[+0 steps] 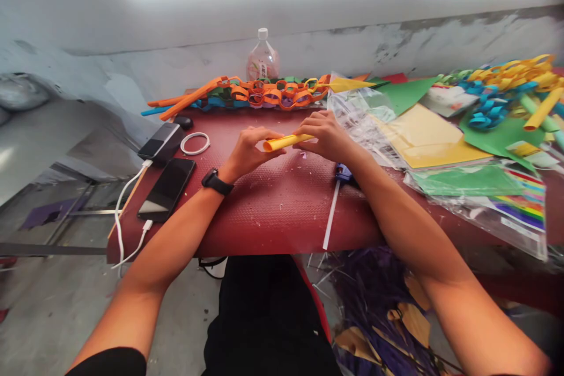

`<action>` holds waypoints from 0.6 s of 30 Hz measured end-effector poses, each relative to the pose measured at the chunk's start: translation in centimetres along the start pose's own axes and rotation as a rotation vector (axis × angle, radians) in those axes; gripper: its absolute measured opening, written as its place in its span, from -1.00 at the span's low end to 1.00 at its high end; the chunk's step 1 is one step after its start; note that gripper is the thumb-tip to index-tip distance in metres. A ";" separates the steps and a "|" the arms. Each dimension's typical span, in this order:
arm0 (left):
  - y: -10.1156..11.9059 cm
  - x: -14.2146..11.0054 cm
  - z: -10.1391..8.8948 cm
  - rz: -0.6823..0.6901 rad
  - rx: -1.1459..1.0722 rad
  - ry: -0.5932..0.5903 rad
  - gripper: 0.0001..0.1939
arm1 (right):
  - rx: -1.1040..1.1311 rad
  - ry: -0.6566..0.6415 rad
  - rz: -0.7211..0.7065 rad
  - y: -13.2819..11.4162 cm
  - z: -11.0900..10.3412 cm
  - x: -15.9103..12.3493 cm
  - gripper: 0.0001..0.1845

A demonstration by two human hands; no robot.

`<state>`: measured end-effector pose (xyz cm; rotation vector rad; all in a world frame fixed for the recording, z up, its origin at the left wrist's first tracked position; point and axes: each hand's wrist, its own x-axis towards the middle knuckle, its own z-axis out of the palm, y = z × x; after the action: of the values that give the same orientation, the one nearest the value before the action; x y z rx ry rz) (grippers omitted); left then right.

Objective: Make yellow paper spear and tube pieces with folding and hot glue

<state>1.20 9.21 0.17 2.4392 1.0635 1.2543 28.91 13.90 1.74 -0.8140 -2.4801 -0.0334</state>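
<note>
Between my two hands is a yellow paper roll [282, 142], lying nearly level above the red tabletop [264, 211]. At its left end, my left hand [249, 151] has the thumb below and the fingers above, closed around it. My right hand [325, 134] grips the other end, its fingers bent over the paper and hiding that tip. A blue glue gun [343, 173], partly covered by my right forearm, lies on the table with a white glue stick [331, 214] pointing toward the front edge.
Orange paper chains [273, 94] run along the back, before a plastic bottle [263, 61]. At left are a phone [167, 190], a power bank [161, 142] with cable, a mouse [184, 123] and a white ring [195, 143]. Coloured paper sheets [423, 135] and plastic sleeves spread right.
</note>
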 end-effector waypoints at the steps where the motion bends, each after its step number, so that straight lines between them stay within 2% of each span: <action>1: 0.3 -0.1 0.2 0.036 -0.046 0.026 -0.67 | 0.019 0.021 -0.013 -0.3 0.1 0.1 -0.75; 4: 1.1 -0.3 0.6 0.123 -0.077 0.082 -0.68 | 0.070 0.052 -0.048 -0.9 0.4 0.3 -0.71; 8: 1.8 -0.1 0.6 0.236 0.040 0.134 -0.77 | 0.077 0.059 -0.093 -1.5 0.8 0.7 -0.71; 10: 2.2 0.0 0.5 0.341 0.152 0.090 -0.78 | 0.046 0.070 -0.076 -1.6 1.0 0.8 -0.70; 12: 2.6 -0.1 0.3 0.410 0.304 -0.005 -0.76 | 0.009 0.086 -0.038 -1.5 1.2 0.7 -0.71; 15: 3.2 -0.5 0.3 0.489 0.496 -0.145 -0.61 | -0.025 0.114 -0.005 -1.3 1.2 0.4 -0.71; 18: 3.6 -0.9 0.5 0.543 0.578 -0.197 -0.58 | -0.038 0.129 0.005 -1.1 1.1 0.0 -0.67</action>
<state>3.13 6.07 1.01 3.3778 0.8148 0.8645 27.77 13.17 0.93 -0.8078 -2.3625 -0.1276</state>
